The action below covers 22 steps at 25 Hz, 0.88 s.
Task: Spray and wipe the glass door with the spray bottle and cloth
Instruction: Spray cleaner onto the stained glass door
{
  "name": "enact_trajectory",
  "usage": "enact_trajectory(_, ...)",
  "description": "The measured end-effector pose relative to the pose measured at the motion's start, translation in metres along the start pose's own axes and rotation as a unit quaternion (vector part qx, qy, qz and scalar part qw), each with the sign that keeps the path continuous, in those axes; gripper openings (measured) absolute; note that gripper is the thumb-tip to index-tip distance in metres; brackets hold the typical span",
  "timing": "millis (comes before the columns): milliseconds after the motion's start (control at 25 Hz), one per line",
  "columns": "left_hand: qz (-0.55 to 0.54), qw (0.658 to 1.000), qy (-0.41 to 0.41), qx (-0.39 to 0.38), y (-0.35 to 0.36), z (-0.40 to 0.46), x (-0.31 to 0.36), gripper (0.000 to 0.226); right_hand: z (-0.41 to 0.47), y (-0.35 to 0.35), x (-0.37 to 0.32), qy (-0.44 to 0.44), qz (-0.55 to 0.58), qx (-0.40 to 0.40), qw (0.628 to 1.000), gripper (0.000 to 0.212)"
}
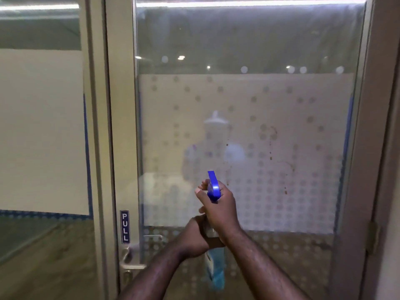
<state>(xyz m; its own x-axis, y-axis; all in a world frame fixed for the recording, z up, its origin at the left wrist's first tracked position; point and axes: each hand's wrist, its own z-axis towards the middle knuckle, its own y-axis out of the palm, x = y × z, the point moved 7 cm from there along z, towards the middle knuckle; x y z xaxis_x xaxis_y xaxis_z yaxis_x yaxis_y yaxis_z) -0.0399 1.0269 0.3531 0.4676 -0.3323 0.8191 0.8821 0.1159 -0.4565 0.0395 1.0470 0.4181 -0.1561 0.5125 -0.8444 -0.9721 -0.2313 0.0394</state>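
I read one piece of writing, a dark vertical sticker (125, 226) spelling "PULL" on the pale metal door frame (121, 126), just above the single silver door handle (132, 254). My right hand (218, 204) is wrapped round the neck of the one clear spray bottle with a blue trigger head (213, 187), its forefingers stretched out beside the trigger, while my left hand (194, 237) clasps the bottle body lower down. The bottle is raised before the dot-frosted glass door (270, 148), whose pane bears brown smears (272, 144); a blue cloth (216, 271) hangs below my hands.

Both forearms reach forward and meet. The right hand (218, 204) is closed in a grip, index finger extended ahead; the left hand (192, 239) clasps just below its wrist.
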Motion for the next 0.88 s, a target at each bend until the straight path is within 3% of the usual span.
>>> enact_trajectory(480,0.057,0.996,0.064,-0.010,-0.109,0.083,0.081,0.026,0.099,0.043,-0.101,-0.093,-0.048,0.090,0.990,0.018)
enact_trajectory(720,0.047,0.997,0.063,-0.008,-0.112,0.096,0.090,0.020,0.120,0.044,-0.105,-0.061,-0.063,0.033,0.996,0.054)
enact_trajectory(840,0.044,0.997,0.066,-0.015,-0.105,0.101,0.092,0.027,0.125,0.035,-0.105,-0.082,-0.079,0.050,0.992,0.028)
enact_trajectory(880,0.045,0.997,0.066,-0.015,-0.103,0.103,0.094,0.030,0.127,0.031,-0.106,-0.081,-0.080,0.054,0.992,0.029)
